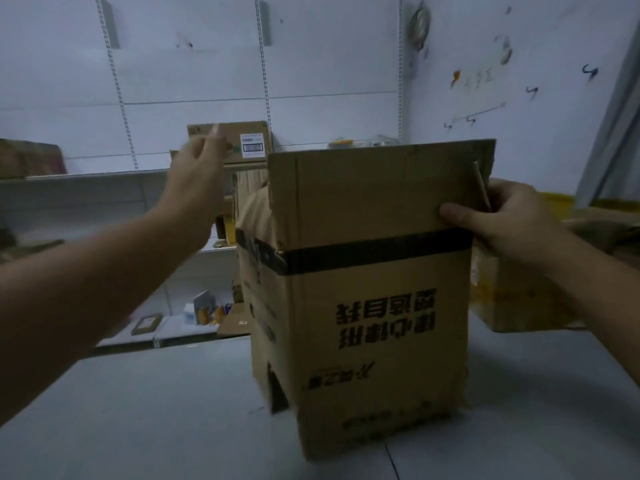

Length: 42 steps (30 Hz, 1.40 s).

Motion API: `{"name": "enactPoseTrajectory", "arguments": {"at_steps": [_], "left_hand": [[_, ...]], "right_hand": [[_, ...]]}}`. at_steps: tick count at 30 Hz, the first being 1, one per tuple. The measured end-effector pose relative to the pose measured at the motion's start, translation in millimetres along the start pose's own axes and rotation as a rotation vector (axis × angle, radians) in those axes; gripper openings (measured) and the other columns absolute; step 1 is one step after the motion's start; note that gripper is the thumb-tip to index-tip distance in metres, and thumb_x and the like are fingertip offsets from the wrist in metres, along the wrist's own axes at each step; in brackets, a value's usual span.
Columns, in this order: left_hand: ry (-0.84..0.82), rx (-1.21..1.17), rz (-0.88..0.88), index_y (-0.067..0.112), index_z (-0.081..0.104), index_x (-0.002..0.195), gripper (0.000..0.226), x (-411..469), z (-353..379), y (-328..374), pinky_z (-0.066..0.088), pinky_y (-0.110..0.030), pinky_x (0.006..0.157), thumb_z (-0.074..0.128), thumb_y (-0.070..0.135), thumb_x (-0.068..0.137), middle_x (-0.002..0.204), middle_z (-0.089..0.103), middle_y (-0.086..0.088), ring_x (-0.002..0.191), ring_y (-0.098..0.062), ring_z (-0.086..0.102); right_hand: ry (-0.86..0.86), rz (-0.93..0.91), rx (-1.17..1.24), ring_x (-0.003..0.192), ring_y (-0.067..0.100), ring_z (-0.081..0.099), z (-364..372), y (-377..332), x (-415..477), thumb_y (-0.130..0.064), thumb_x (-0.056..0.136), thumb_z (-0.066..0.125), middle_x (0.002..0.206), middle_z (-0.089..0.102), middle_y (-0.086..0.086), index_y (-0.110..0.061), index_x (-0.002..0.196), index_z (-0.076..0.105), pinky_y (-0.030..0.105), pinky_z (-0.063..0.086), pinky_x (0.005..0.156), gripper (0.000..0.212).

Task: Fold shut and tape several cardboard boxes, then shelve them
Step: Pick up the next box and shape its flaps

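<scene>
Two bare hands work at one tall cardboard box [367,299] that stands upright on a pale grey table [145,420], a little right of centre in front of the person. Its printed lettering reads upside down and a band of dark tape [374,249] runs around it about a third of the way down.

The near flap [377,185] stands straight up, so the top is not yet folded shut. The right hand [509,220] is on that flap's right edge: thumb pressed flat against the near face just above the tape, the other fingers wrapped behind, closed in a pinch on the cardboard. The left hand [199,174] is off the box, raised to the upper left of it and reaching away toward the shelving; its fingers are loosely curled and blurred, and I cannot tell whether they hold anything.

The box's long axis is vertical, and the flap rises directly above the right thumb. The right hand is plainly the nearer one, already touching; the left is well apart. Judging from this, folding will turn on tipping that flap away from the person and down.

Behind, a smaller labelled box [242,142] sits on a white shelf [86,180]. Another carton [512,299] rests just beside the box on its right.
</scene>
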State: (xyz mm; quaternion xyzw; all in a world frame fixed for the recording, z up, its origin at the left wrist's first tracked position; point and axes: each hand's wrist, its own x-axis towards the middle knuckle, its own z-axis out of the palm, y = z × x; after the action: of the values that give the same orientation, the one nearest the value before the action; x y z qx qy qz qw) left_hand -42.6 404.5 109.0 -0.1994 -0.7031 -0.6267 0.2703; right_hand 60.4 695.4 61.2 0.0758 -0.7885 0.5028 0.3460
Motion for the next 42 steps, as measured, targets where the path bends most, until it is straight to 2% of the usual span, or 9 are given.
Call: {"name": "enactPoseTrajectory", "arguments": {"at_steps": [3,7,12,14,23,26,33,36,42], "left_hand": [[-0.173,-0.037,0.016,0.037,0.054,0.101,0.033,-35,-11,-8,0.036,-0.035,0.096,0.024,0.049,0.099,0.114,0.055,0.012,0.113,-0.006,0.047],[-0.613,0.164,0.025,0.043,0.034,0.14,0.078,-57,-21,-13,0.023,-0.032,0.11,0.014,0.081,0.076,0.146,0.04,0.013,0.132,0.002,0.031],[-0.689,0.278,0.044,0.026,0.055,0.093,0.034,-69,-19,-3,0.043,0.0,0.063,0.033,0.05,0.082,0.077,0.062,0.016,0.071,0.016,0.055],[-0.769,0.331,0.046,0.028,0.056,0.089,0.008,-74,-13,-8,0.048,-0.002,0.063,0.059,0.03,0.083,0.079,0.067,0.012,0.076,0.012,0.061],[-0.706,0.435,0.295,0.046,0.049,0.087,0.038,-70,-14,-28,0.042,0.003,0.064,0.068,0.014,0.081,0.085,0.055,0.025,0.081,0.026,0.051],[-0.724,0.458,0.205,0.043,0.054,0.09,0.032,-65,-25,-38,0.051,-0.015,0.072,0.07,0.017,0.08,0.091,0.06,0.018,0.087,0.01,0.059],[-0.799,0.479,-0.188,0.031,0.048,0.123,0.046,-76,-39,-62,0.045,-0.036,0.099,0.054,0.048,0.081,0.107,0.06,0.01,0.105,-0.011,0.056],[-0.716,0.244,-0.273,0.032,0.052,0.102,0.05,-85,-59,-59,0.051,-0.022,0.08,0.052,0.067,0.067,0.097,0.064,0.01,0.09,-0.004,0.06],[-0.429,0.076,-0.324,0.01,0.064,0.094,0.029,-72,-62,-66,0.045,-0.027,0.072,0.059,0.033,0.078,0.096,0.067,-0.006,0.093,-0.021,0.063]], "right_hand": [[-0.011,-0.038,0.001,0.078,-0.005,0.06,12,2,3,-0.031,0.078,0.067,0.09,0.062,-0.016,-0.032,0.088,0.057,0.004,0.047,0.059,0.014],[-0.003,-0.06,0.114,0.096,0.007,0.064,28,6,4,-0.042,0.064,0.066,0.101,0.067,-0.012,-0.031,0.092,0.06,0.025,0.05,0.082,0.031],[0.075,-0.123,0.105,0.071,-0.009,0.062,40,7,-2,-0.037,0.072,0.064,0.076,0.066,-0.023,-0.028,0.086,0.06,0.01,0.046,0.063,0.017],[0.127,-0.131,0.088,0.083,-0.004,0.062,43,12,-7,-0.039,0.073,0.064,0.089,0.065,-0.018,-0.026,0.091,0.059,0.016,0.047,0.071,0.024],[0.158,-0.161,-0.206,0.061,-0.002,0.051,39,5,-28,-0.037,0.082,0.062,0.064,0.055,-0.015,-0.032,0.073,0.049,0.01,0.036,0.049,0.017],[0.108,-0.092,-0.247,0.046,0.002,0.05,57,12,-33,-0.043,0.081,0.061,0.048,0.051,-0.011,-0.026,0.065,0.048,0.015,0.036,0.044,0.027],[-0.111,0.137,-0.305,0.07,0.013,0.06,91,29,-41,-0.044,0.086,0.06,0.076,0.06,-0.001,-0.023,0.081,0.054,0.027,0.048,0.055,0.022],[-0.058,0.038,-0.358,0.054,0.01,0.051,91,20,-49,-0.048,0.086,0.053,0.06,0.052,-0.001,-0.017,0.067,0.051,0.016,0.034,0.044,0.037],[-0.06,0.277,0.103,0.03,0.001,0.045,98,-3,-43,-0.038,0.091,0.052,0.037,0.052,-0.006,-0.006,0.066,0.058,0.013,0.033,0.033,0.042]]}}
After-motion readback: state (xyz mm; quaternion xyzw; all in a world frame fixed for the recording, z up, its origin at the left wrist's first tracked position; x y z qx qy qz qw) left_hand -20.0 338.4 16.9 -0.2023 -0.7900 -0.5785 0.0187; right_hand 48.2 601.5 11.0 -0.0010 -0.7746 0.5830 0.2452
